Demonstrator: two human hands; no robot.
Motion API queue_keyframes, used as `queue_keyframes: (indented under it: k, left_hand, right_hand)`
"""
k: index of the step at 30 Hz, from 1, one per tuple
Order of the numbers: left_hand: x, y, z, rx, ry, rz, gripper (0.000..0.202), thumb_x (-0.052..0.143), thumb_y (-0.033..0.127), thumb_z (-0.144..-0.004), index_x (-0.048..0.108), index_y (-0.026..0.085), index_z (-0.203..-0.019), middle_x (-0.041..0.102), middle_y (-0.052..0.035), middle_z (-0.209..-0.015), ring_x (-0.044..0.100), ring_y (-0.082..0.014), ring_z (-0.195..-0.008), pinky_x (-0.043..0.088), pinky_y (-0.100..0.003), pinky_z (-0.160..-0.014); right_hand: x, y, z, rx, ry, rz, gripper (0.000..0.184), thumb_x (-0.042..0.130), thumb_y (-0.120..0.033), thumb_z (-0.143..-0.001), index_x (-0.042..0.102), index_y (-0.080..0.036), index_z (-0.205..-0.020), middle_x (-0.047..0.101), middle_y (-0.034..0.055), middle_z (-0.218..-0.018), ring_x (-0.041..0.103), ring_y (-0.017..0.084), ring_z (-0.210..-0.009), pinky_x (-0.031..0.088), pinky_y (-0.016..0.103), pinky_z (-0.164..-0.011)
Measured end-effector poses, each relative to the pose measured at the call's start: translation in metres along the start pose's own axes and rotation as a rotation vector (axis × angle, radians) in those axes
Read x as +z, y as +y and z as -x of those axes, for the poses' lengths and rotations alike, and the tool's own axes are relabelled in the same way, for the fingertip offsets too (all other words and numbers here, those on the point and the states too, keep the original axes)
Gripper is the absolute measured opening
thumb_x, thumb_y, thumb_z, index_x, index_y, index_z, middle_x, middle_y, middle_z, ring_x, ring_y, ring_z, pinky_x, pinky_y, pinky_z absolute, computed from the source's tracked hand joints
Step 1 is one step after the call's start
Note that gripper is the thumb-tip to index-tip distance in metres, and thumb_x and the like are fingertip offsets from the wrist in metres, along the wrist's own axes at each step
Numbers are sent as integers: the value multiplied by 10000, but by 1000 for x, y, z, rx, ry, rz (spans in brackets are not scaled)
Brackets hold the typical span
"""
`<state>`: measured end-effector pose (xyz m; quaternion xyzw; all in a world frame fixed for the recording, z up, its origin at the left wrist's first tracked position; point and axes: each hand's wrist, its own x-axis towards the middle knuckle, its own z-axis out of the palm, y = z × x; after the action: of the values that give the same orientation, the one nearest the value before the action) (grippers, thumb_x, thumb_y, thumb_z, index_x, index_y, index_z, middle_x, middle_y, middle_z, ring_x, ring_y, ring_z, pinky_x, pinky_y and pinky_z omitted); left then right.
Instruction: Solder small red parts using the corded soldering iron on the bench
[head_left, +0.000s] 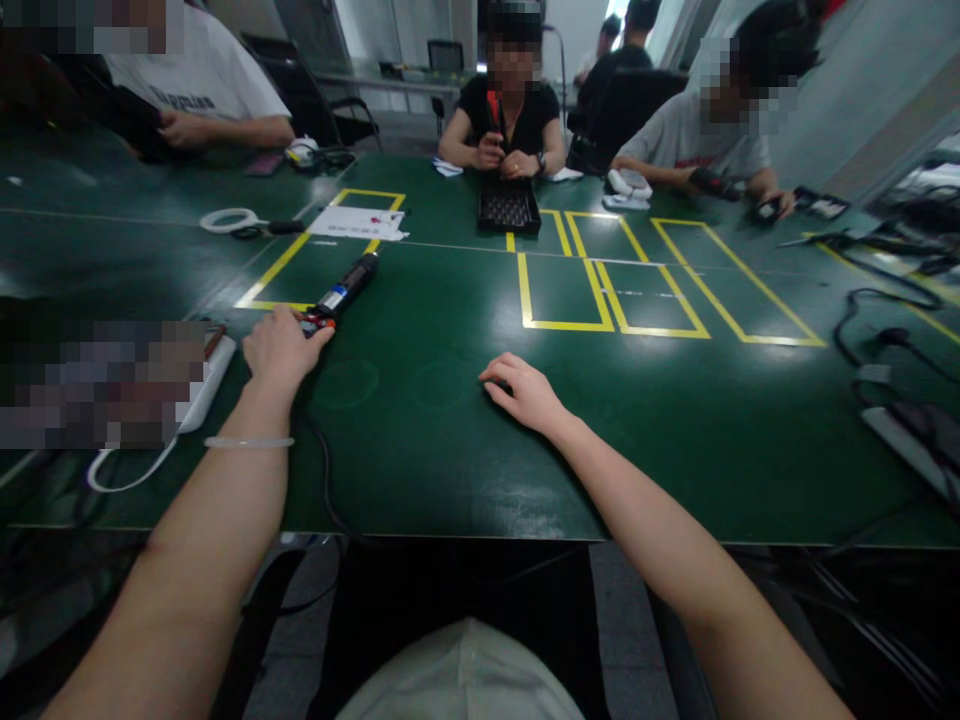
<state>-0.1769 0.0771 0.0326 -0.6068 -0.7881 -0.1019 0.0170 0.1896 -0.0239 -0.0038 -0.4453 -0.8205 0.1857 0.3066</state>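
On the green table, my left hand (281, 345) is closed around the rear end of a black electric screwdriver (349, 285). The tool has a blue and white label, and orange-red shows by my thumb. Its front end points away from me, up and to the right. A black cord (328, 470) runs from below that hand to the table's near edge. My right hand (525, 392) is at the tabletop with loosely bent fingers, thumb apart, holding nothing.
Yellow tape outlines (566, 326) mark the tabletop. A white paper (356, 223) and a coiled white cable (229, 221) lie far left. Across the table, a person (517, 120) holds a red tool behind a black tray (510, 222). Dark cables (847, 320) clutter the right side.
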Motion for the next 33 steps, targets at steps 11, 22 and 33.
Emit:
queue_keyframes:
  k: [11,22,33]
  left_hand:
    - [-1,5,9,255,159,-55,360,614,400,-914,578,132,-1152,520,-142,-1282,442,-305,-1179,343,-439,-1019]
    - [2,4,7,232,246,29,323,502,368,-961,596,95,-1107,526,-138,-1277,411,-282,-1195,273,-476,-1084]
    - [-12,82,56,451,-423,1048,367,592,434,-889,649,146,-1110,691,-95,-1087,654,-195,-924,519,-352,-882]
  right_hand:
    - [1,2,0,-1,2,4,167,535,-210,-943,673,-222,-1035,645,66,-1099,616,195,-1027,497,327,-883]
    - [-1,0,1,5,-5,-6,163,532,-217,-949,670,-221,-1035,646,64,-1107,621,191,-1023,498,323,-889]
    - [6,0,-4,64,25,-244,157,558,-238,-932,692,-181,-989,670,53,-951,617,151,-814,489,286,-759]
